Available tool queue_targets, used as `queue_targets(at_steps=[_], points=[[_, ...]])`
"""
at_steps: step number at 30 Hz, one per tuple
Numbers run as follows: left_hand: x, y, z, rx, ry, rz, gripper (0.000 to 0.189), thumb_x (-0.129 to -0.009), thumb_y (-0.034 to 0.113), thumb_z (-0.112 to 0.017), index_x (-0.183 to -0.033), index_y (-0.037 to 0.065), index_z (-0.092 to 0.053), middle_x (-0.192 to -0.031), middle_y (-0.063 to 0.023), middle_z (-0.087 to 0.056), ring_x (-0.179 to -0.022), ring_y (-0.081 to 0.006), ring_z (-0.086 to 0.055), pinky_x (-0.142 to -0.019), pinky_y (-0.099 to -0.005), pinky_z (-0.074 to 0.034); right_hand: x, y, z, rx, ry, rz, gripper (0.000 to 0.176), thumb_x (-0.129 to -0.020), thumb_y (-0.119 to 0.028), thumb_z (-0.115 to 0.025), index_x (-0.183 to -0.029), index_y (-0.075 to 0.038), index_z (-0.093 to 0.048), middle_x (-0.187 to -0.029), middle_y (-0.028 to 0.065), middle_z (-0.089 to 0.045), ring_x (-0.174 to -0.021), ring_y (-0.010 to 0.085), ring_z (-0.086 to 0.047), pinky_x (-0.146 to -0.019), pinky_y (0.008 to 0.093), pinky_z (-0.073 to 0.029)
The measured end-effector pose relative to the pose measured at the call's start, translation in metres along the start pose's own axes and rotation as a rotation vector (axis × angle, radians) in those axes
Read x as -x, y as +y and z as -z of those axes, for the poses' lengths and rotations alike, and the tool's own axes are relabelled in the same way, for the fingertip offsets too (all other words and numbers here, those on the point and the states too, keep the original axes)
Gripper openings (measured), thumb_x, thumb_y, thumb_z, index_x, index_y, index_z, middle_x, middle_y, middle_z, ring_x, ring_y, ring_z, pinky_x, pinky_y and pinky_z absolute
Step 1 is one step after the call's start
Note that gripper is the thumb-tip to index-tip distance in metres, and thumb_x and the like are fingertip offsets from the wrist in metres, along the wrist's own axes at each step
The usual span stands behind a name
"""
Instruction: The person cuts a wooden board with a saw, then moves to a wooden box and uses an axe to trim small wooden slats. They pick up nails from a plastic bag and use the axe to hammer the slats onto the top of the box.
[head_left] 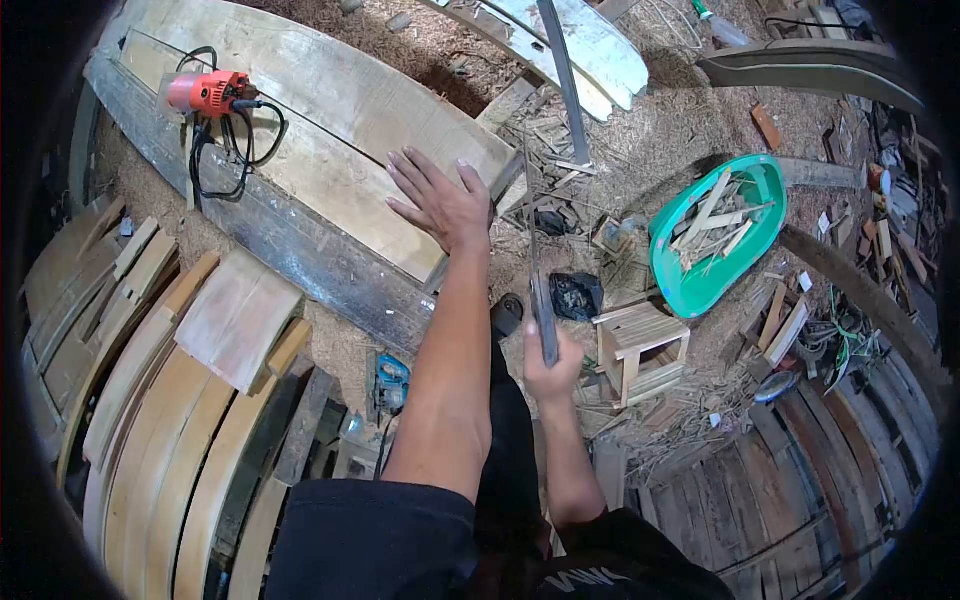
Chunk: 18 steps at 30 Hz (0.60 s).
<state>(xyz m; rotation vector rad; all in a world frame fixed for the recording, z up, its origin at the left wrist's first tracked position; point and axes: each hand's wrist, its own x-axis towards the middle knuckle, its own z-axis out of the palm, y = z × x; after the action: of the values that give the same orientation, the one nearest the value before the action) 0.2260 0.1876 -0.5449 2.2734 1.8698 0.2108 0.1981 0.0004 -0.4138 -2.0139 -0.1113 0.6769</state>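
My left hand (440, 200) lies with its fingers spread on the right end of a long pale wooden board (330, 190). That board rests on a weathered, paint-spotted plank (290, 265). In my right hand (553, 368), the fingers are wrapped round the grey handle of a handsaw (541, 310). The saw's thin blade points away from me, seen nearly edge-on, just beyond the right end of the board. Whether its teeth touch the wood cannot be made out. A red power tool (213, 93) with a coiled black cable sits on the board's far left part.
A green tub (720, 235) of wood scraps stands at the right. Near my right hand are a small wooden stool (640, 350) and a black plastic bag (576, 296). A blue power tool (391, 382) lies below the board. Curved planks (190, 440) are stacked lower left.
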Motion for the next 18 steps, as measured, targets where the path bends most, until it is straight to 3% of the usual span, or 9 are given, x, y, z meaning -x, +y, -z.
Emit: queue_targets(at_steps=[3,4,7,8,10,14,16,18], points=[[0.003,0.003,0.001,0.011,0.003,-0.001,0.080,-0.091,0.041,-0.048,-0.153,-0.001,-0.021,-0.162,-0.0204,-0.014,-0.151,-0.0331,-0.011,-0.117,-0.0608,-0.003,-0.055,0.022,-0.019,0.024,-0.008,0.156,0.031,-0.091,-0.020,-0.065,-0.068,-0.002,-0.058,-0.051,0.0064,-0.048,-0.047,0.0104,-0.047,-0.047,0.0312,-0.039],[0.002,0.002,0.001,0.016,0.008,0.004,0.080,-0.091,0.041,-0.048,-0.153,-0.001,-0.021,-0.162,-0.0204,-0.014,-0.151,-0.0331,-0.011,-0.117,-0.0608,-0.003,-0.074,0.019,-0.031,-0.054,-0.015,0.113,0.034,-0.092,-0.020,-0.066,-0.065,-0.003,-0.052,-0.053,-0.0019,-0.044,-0.051,0.0054,-0.038,-0.045,0.0287,-0.031],[0.003,0.002,0.002,0.007,0.021,-0.001,0.078,-0.093,0.042,-0.047,-0.154,0.002,-0.020,-0.162,-0.0186,-0.017,-0.151,-0.0321,-0.011,-0.117,-0.0601,-0.003,-0.063,0.017,-0.026,-0.024,-0.018,0.085,0.033,-0.091,-0.020,-0.066,-0.065,-0.003,-0.056,-0.051,0.0062,-0.048,-0.046,0.0116,-0.048,-0.046,0.0313,-0.039],[0.003,0.004,0.002,0.017,0.017,0.000,0.078,-0.093,0.042,-0.047,-0.154,0.002,-0.020,-0.162,-0.0188,-0.017,-0.151,-0.0322,-0.011,-0.117,-0.0601,-0.003,-0.042,0.023,-0.016,0.038,0.012,0.186,0.033,-0.091,-0.018,-0.066,-0.064,-0.003,-0.056,-0.051,0.0059,-0.049,-0.047,0.0102,-0.050,-0.047,0.0305,-0.040],[0.002,0.003,0.004,0.029,0.009,0.007,0.078,-0.093,0.041,-0.047,-0.154,0.002,-0.020,-0.162,-0.0193,-0.016,-0.151,-0.0324,-0.010,-0.117,-0.0600,-0.003,0.003,0.021,-0.002,0.004,0.045,0.184,0.034,-0.090,-0.018,-0.067,-0.063,-0.002,-0.055,-0.050,0.0056,-0.048,-0.047,0.0093,-0.049,-0.046,0.0310,-0.039],[0.003,0.002,0.006,0.020,-0.014,0.004,0.079,-0.092,0.041,-0.048,-0.154,0.001,-0.019,-0.162,-0.0201,-0.015,-0.151,-0.0329,-0.010,-0.117,-0.0602,-0.002,-0.045,0.031,-0.010,0.012,-0.052,0.046,0.033,-0.090,-0.018,-0.066,-0.065,-0.002,-0.054,-0.051,0.0058,-0.047,-0.047,0.0095,-0.044,-0.046,0.0321,-0.037],[0.002,0.003,0.005,0.028,-0.026,0.010,0.081,-0.091,0.041,-0.049,-0.154,-0.001,-0.019,-0.162,-0.0203,-0.013,-0.151,-0.0331,-0.010,-0.117,-0.0600,-0.001,-0.084,0.007,-0.028,0.019,-0.056,0.075,0.031,-0.090,-0.016,-0.066,-0.066,-0.001,-0.054,-0.051,0.0063,-0.047,-0.048,0.0106,-0.044,-0.047,0.0317,-0.037],[0.003,0.001,0.006,0.016,-0.020,0.007,0.081,-0.091,0.040,-0.049,-0.154,-0.001,-0.018,-0.162,-0.0200,-0.012,-0.151,-0.0332,-0.010,-0.117,-0.0599,-0.001,-0.074,0.013,-0.030,0.021,-0.040,0.092,0.029,-0.091,-0.016,-0.065,-0.067,-0.001,-0.056,-0.052,0.0043,-0.047,-0.050,0.0096,-0.044,-0.047,0.0309,-0.037]])
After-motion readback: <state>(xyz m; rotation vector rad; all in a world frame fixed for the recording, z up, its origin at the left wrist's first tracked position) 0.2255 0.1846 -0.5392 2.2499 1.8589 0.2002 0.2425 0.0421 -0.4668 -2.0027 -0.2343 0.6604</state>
